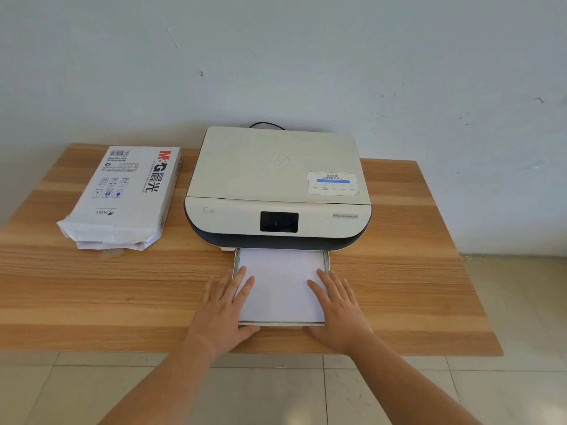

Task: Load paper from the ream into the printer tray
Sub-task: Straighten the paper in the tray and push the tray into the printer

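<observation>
Paper stack (pixel 280 283) lies in the pulled-out tray (pixel 327 262) at the printer's (pixel 276 179) 6 o'clock. Left hand (pixel 225 305) and right hand (pixel 339 308) rest flat, fingers straight, on its side edges, gripping nothing. Ream (pixel 129 194) sits at the printer's 9 o'clock. Sheets likely light, floppy, slippery; best squared by the long edges.

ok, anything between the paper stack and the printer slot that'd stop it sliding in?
Nothing visible. The paper stack already lies in the pulled-out tray, its far edge at the printer mouth. Left hand and right hand rest flat on its near corners, behind the path, not in it.
</observation>
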`<act>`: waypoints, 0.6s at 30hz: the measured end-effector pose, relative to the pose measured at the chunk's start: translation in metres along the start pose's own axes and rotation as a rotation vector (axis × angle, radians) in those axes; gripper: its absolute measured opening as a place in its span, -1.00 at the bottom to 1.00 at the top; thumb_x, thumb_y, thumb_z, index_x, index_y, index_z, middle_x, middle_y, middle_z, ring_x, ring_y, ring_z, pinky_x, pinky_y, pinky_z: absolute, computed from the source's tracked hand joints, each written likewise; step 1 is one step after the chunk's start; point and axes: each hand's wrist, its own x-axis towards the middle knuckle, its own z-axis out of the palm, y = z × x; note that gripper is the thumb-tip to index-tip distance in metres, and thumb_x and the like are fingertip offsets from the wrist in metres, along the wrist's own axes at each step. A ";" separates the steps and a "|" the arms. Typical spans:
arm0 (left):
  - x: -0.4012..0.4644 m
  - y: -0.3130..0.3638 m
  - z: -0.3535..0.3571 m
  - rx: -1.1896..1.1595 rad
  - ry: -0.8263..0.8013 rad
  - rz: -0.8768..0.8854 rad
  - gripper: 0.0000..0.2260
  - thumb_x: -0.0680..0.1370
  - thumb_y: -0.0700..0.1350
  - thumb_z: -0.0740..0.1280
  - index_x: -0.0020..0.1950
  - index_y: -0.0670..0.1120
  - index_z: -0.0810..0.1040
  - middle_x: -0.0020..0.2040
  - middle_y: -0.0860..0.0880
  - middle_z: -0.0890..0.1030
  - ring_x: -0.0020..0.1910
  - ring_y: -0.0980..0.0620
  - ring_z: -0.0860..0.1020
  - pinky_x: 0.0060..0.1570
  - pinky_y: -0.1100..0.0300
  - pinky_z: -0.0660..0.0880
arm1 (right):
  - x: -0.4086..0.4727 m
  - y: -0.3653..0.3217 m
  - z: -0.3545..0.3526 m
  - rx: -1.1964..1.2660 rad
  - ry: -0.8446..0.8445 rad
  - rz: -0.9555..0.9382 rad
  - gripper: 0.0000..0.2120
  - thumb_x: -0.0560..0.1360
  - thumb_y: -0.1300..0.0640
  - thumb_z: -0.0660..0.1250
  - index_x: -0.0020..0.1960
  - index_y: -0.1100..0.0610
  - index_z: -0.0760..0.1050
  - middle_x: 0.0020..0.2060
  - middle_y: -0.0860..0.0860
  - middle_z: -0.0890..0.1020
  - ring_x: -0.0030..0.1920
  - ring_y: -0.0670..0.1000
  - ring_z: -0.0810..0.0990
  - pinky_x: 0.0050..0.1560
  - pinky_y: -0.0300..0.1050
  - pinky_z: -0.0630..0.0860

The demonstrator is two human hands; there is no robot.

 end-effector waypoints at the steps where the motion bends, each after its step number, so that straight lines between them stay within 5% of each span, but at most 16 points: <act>1: 0.002 0.000 -0.001 0.003 -0.001 -0.002 -0.10 0.29 0.45 0.21 0.52 0.02 0.13 0.55 -0.05 0.17 0.47 -0.11 0.22 0.42 -0.11 -0.17 | 0.001 0.000 -0.002 -0.002 -0.002 0.001 -0.14 0.47 -0.33 0.16 0.56 -0.09 -0.24 0.55 -0.03 -0.29 0.50 0.03 -0.44 0.49 0.04 -0.40; 18: 0.028 -0.007 -0.005 0.023 0.047 -0.011 -0.12 0.38 0.43 0.15 0.55 0.07 -0.12 0.57 0.00 -0.17 0.54 -0.06 -0.16 0.39 -0.12 -0.34 | 0.023 0.004 -0.011 -0.032 0.010 0.010 -0.11 0.49 -0.33 0.13 0.53 -0.06 -0.38 0.55 -0.02 -0.32 0.50 0.05 -0.44 0.49 0.08 -0.39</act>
